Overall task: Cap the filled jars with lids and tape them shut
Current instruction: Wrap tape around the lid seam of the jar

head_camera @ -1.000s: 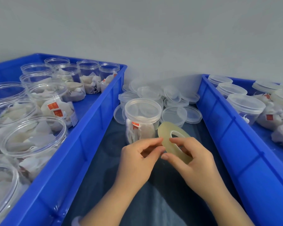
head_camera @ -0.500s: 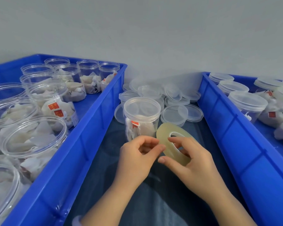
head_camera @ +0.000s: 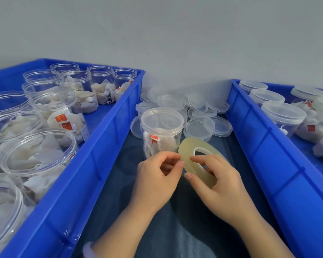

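The right hand (head_camera: pixel 220 185) grips the tape roll (head_camera: pixel 186 148), with the thumb under its near edge and the fingers curled over the top beside the hole. The left hand (head_camera: pixel 157 179) is curled too, and its thumb and forefinger meet in a pinch at the roll's left edge. Whether they hold a loose end of tape cannot be told. The roll is a thin, flat ring of pale yellowish, see-through tape with a white-rimmed oval hole, tilted so that its face is turned up. It is held just above the dark surface (head_camera: pixel 175 229). Just beyond the left fingers stands the capped jar (head_camera: pixel 161 135), upright, clear, holding white sachets with small red tags and closed by a clear lid (head_camera: pixel 162 119). Behind it and past the right hand lies a heap of loose lids (head_camera: pixel 199 125). Left of the left hand runs a blue crate (head_camera: pixel 101 146) full of open jars (head_camera: pixel 52 112) of the same sachets. Right of the right hand a second blue crate (head_camera: pixel 259 142) holds lidded jars (head_camera: pixel 283 114). Compared with a second ago little has changed: both hands keep their hold on the roll in nearly the same place, the left fingertips stay at the same edge, and the jar has not moved.
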The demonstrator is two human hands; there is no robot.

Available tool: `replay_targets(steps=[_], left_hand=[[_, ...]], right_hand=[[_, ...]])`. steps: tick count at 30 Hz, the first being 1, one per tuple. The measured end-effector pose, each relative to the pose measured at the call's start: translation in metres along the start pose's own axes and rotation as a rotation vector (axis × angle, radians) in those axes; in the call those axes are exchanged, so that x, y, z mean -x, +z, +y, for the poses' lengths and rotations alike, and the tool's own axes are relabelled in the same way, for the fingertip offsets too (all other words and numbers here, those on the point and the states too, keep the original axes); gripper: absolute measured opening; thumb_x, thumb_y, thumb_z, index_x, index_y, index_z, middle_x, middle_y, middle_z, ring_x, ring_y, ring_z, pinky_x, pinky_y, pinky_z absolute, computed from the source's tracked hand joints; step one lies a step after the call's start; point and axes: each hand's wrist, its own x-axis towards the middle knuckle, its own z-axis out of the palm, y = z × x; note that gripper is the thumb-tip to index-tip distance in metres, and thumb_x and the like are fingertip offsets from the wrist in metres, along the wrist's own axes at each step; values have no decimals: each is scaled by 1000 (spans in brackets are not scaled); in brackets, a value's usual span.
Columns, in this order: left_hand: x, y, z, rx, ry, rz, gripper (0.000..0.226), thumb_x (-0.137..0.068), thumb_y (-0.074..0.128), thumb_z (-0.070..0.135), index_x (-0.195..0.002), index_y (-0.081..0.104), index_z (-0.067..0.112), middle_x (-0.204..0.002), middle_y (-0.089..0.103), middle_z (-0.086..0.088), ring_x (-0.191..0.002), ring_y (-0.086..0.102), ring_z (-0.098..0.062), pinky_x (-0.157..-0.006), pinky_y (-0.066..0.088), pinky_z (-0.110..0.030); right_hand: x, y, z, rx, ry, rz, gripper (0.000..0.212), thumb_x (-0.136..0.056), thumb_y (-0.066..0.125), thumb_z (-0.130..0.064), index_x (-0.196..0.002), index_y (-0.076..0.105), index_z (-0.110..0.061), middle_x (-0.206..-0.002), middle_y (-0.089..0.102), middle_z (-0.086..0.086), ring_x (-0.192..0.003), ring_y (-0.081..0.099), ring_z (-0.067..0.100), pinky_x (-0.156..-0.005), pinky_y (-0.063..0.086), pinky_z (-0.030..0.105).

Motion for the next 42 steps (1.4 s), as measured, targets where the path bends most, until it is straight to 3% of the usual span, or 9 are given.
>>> replay_targets(steps=[8,15,17,20,27,32,36,39,42], left_hand=[[0,-2,1,-114,81,-15,22,-90,60,8,-80,63,26,-73,66,11,-70,64,-3,-67,51,-23],[6,3,15,44,36,-119,30,-90,56,6,-72,58,29,-66,64,17,-61,63,-2,-60,46,-8],[5,1,15,7,71,-93,29,-91,56,7,-73,57,29,-68,64,15,-63,63,-3,-60,45,-9],[4,-3,13,-115,208,-59,13,-87,53,16,-78,60,23,-71,61,11,-68,60,-3,-62,45,-12],[4,-2,12,-214,304,33,12,-88,55,20,-87,64,12,-79,59,12,-69,53,-6,-62,43,-18],[-11,-14,21,-265,442,411,37,-81,66,29,-113,63,10,-123,47,-9,-116,42,-16,-102,30,-16],[-42,-20,24,-163,143,154,72,-66,83,37,-130,51,29,-152,20,-7,-140,19,-8,-92,15,7],[-51,-22,20,-66,130,110,60,-64,84,35,-111,47,45,-130,45,19,-118,40,13,-79,29,6],[-50,-26,14,69,112,133,60,-56,82,47,-106,49,42,-111,57,23,-106,54,7,-80,43,-7]], right_hand=[[0,4,3,11,6,11,32,-80,71,-31,-111,67,-24,-104,59,-18,-101,51,-6,-83,36,1],[-6,-5,17,-16,12,109,47,-81,68,-32,-127,56,-33,-119,54,-6,-108,45,-12,-88,29,-2],[-5,-4,18,10,-25,71,36,-83,63,-34,-118,63,-35,-132,46,-6,-117,34,-21,-89,25,-5],[-5,0,17,90,-76,88,16,-84,69,-16,-92,75,-29,-131,45,-8,-128,36,-3,-91,21,-4],[-6,0,14,93,-17,60,7,-87,63,-28,-88,70,-29,-140,44,-6,-110,34,-18,-86,31,11],[-21,-22,-1,23,39,143,10,-84,55,-43,-75,55,-46,-136,47,-5,-120,41,-5,-85,33,19],[-49,-47,-10,44,108,30,19,-89,62,-32,-72,57,-40,-134,46,-6,-117,55,22,-90,37,25],[-65,-60,-23,43,121,-120,20,-86,65,-35,-67,61,-40,-140,43,-9,-119,54,23,-97,39,33],[-70,-67,-35,56,94,-275,16,-81,68,-39,-66,67,-43,-141,41,-16,-120,51,9,-100,38,30]])
